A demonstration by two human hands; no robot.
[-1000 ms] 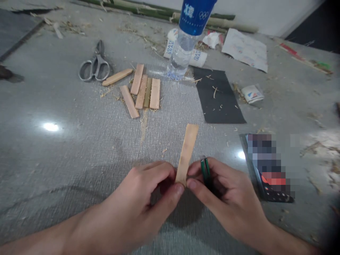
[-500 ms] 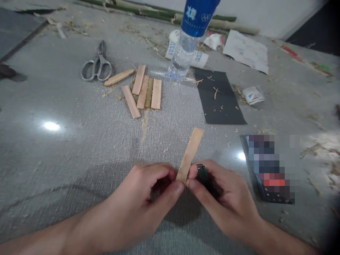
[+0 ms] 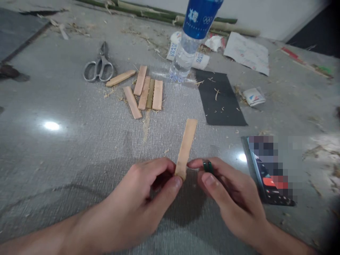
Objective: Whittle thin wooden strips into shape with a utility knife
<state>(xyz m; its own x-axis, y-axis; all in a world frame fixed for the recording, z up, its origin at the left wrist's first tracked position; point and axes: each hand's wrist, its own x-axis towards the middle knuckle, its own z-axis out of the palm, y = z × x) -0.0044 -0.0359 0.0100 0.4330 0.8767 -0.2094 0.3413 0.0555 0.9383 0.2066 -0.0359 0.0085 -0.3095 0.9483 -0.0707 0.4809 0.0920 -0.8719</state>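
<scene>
A flat, pale bamboo strip [image 3: 187, 141] stands tilted up in front of me, its lower end pinched between the thumb and fingers of my left hand [image 3: 151, 198]. My right hand [image 3: 233, 194], with a dark green ring on a finger, is just right of the strip. Its index fingertip reaches close to the strip's edge; whether it touches I cannot tell. The right thumb is apart from the strip. Farther off lie several short bamboo strips [image 3: 157, 95] in a loose group, beside a longer piece with a pointed end [image 3: 120, 78].
Scissors [image 3: 98, 69] lie at the left of the strips. A water bottle [image 3: 183, 56] stands behind them, near a dark sheet [image 3: 221, 99] with shavings. A phone [image 3: 261, 173] lies at the right. Bamboo poles [image 3: 148, 12] run along the wall; wrappers [image 3: 248, 53] lie around.
My right thumb has come off the strip and the right hand has drawn slightly right. The strip, still in my left hand, now leans a little less to the right.
</scene>
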